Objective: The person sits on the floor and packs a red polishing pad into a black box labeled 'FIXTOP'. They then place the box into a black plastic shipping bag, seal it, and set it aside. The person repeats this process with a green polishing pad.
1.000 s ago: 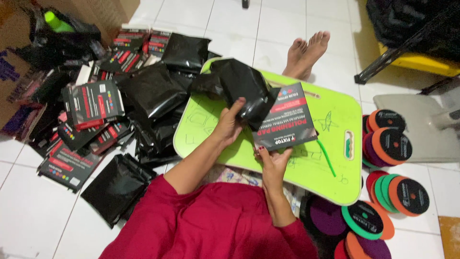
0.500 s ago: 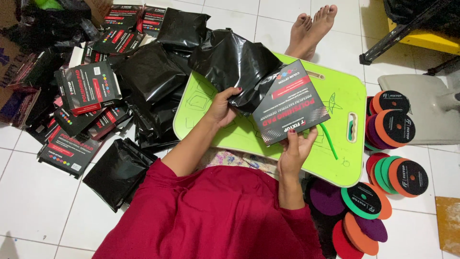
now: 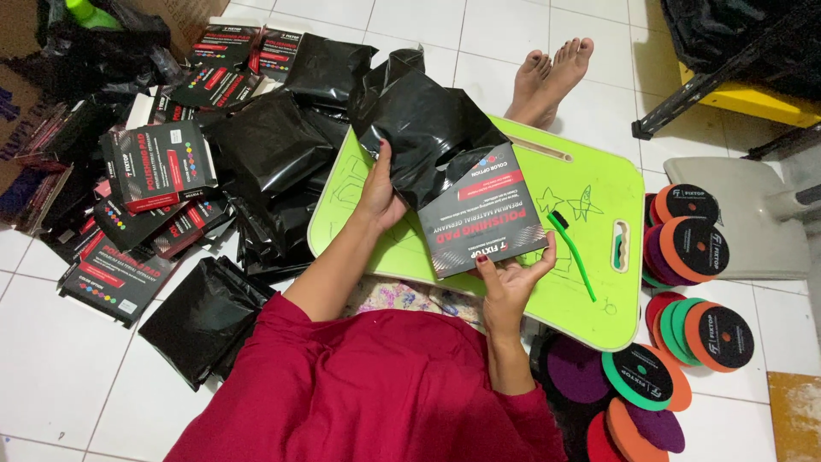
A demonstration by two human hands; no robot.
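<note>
My right hand (image 3: 510,283) grips the near edge of a flat dark box with red stripes (image 3: 481,214), held above the lime green lap table (image 3: 590,282). My left hand (image 3: 379,198) holds the open mouth of a black plastic bag (image 3: 423,128), and the far end of the box sits inside that bag. A thin green tool (image 3: 571,253) lies on the table just right of the box. My red sleeves fill the bottom of the view.
A heap of matching dark boxes (image 3: 158,167) and filled black bags (image 3: 274,145) covers the floor at left. Round foam pads in orange, green and purple (image 3: 693,248) are stacked at right. My bare feet (image 3: 552,77) rest beyond the table. A white tiled floor lies underneath.
The box has been lifted off the table and pushed farther into the black bag. My left hand has shifted from the bag's crumpled top to its open edge.
</note>
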